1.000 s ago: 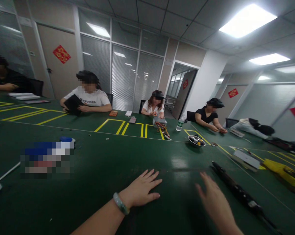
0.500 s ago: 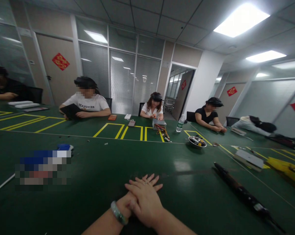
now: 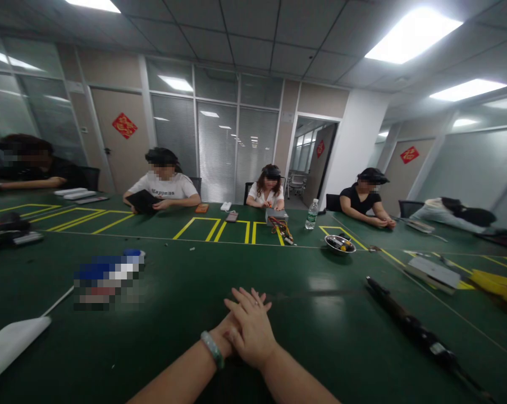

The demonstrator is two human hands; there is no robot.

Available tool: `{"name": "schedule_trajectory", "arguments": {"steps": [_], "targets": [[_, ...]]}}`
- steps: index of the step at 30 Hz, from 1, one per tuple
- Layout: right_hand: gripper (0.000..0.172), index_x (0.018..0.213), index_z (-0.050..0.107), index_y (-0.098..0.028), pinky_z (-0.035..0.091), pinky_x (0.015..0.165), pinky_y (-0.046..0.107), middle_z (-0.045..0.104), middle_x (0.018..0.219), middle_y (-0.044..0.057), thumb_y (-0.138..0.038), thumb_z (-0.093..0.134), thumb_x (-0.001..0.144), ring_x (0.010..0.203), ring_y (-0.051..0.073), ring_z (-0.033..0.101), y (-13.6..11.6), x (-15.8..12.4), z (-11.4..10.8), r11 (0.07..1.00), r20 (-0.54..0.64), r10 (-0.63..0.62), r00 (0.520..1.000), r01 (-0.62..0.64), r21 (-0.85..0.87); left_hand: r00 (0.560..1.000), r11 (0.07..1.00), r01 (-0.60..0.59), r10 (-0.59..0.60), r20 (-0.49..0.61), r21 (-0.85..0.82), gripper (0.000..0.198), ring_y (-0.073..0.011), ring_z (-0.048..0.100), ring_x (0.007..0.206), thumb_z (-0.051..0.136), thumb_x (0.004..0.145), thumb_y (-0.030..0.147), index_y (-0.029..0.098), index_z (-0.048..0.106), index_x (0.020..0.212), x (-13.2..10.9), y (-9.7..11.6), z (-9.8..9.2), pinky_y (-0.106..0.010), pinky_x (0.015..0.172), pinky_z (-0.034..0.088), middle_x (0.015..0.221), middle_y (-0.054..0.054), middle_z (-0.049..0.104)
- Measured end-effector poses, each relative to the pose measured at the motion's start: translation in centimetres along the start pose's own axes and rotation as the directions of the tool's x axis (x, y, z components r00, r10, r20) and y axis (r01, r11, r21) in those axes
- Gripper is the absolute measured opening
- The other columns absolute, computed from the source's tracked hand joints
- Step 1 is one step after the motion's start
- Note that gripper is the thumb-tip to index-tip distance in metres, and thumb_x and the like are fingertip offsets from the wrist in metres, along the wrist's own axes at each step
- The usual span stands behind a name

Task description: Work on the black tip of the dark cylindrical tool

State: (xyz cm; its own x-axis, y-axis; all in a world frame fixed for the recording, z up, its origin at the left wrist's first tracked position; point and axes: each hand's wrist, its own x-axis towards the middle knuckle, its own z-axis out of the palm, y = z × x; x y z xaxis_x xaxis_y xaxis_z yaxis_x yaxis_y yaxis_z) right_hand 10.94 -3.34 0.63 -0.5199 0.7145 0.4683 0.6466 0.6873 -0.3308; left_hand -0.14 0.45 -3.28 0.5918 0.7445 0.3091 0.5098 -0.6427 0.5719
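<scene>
Two bare hands sit at the middle of my remote feed, low over the glossy green table (image 3: pixel 186 280). The right hand (image 3: pixel 253 331) lies palm down across the back of the left hand (image 3: pixel 229 322), touching it, its fingers extended and slightly fanned. Most of the left is covered, so I cannot tell how its fingers are set; a polished grey-green bangle (image 3: pixel 212 349) circles that wrist. To the right, apart from both hands, a long, slender black rod-like object (image 3: pixel 414 325) lies aslant on the table.

For containers, I find a shallow, round, shiny metal bowl (image 3: pixel 341 251) beyond the rod's far end, at the pale seam that crosses the table; it holds dark and yellow pieces too small to name. Farther back, a clear plastic bottle with a green label (image 3: pixel 311 214) stands upright, its fill level unclear to me. Left of it, nearer the table's far edge, sits a grey metal box (image 3: pixel 276 214) with a bundle of coloured wires (image 3: pixel 282 229) spilling out in front.

Four seated people (image 3: pixel 163 191) line that far edge. For moving, I have a broad stretch of green surface from the fingertips to the seam, and another between the right hand and the rod.
</scene>
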Motion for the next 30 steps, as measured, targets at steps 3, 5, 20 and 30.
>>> {"name": "schedule_trajectory", "arguments": {"steps": [3, 5, 20, 30], "targets": [[0.052, 0.140, 0.045, -0.024, 0.012, 0.117, 0.050, 0.036, 0.149, 0.005, -0.046, 0.046, 0.093, 0.138, 0.026, 0.027, 0.2, -0.2, 0.0, 1.000, -0.068, 0.001, 0.998, -0.001, -0.003, 0.968, 0.985, -0.103, 0.067, 0.241, 0.140, 0.059, -0.0344, 0.027, 0.140, 0.047, 0.088, 0.030, 0.031, 0.036, 0.146, -1.3, 0.7, -2.7, -0.050, 0.117, 0.015, 0.151, 0.000, 0.036], [0.051, 0.141, 0.044, -0.023, 0.013, 0.117, 0.049, 0.037, 0.148, 0.005, -0.043, 0.044, 0.094, 0.138, 0.025, 0.028, 0.3, -0.3, 0.0, 1.000, -0.115, 0.011, 0.993, -0.012, -0.010, 0.959, 0.974, -0.117, 0.061, 0.277, 0.192, 0.059, -0.0331, 0.027, 0.140, 0.045, 0.090, 0.029, 0.030, 0.033, 0.147, -2.1, 1.2, -3.9, -0.050, 0.117, 0.013, 0.156, -0.001, 0.026], [0.074, 0.142, 0.033, 0.003, 0.017, 0.110, 0.060, 0.016, 0.150, 0.029, -0.050, 0.035, 0.090, 0.141, 0.042, 0.006, 18.4, -13.0, -10.4, 0.425, -0.732, 0.466, 0.498, -0.851, -0.308, 0.954, 0.982, 0.104, -0.144, 0.265, 0.160, 0.061, -0.0255, 0.006, 0.146, 0.028, 0.095, 0.063, 0.038, 0.017, 0.150, -3.9, 0.4, -4.4, -0.053, 0.118, 0.007, 0.159, 0.004, 0.009], [0.087, 0.138, 0.048, -0.018, 0.047, 0.083, 0.057, 0.051, 0.129, 0.021, -0.079, 0.029, 0.079, 0.107, 0.045, 0.054, 26.9, -29.8, -21.4, 0.118, -0.569, 0.771, 0.286, -0.942, -0.313, 0.956, 0.990, 0.106, -0.127, 0.263, 0.095, 0.061, -0.0227, 0.006, 0.147, 0.029, 0.095, 0.063, 0.037, 0.019, 0.150, -4.0, 0.1, -4.7, -0.045, 0.119, 0.003, 0.159, 0.005, 0.010]]}}
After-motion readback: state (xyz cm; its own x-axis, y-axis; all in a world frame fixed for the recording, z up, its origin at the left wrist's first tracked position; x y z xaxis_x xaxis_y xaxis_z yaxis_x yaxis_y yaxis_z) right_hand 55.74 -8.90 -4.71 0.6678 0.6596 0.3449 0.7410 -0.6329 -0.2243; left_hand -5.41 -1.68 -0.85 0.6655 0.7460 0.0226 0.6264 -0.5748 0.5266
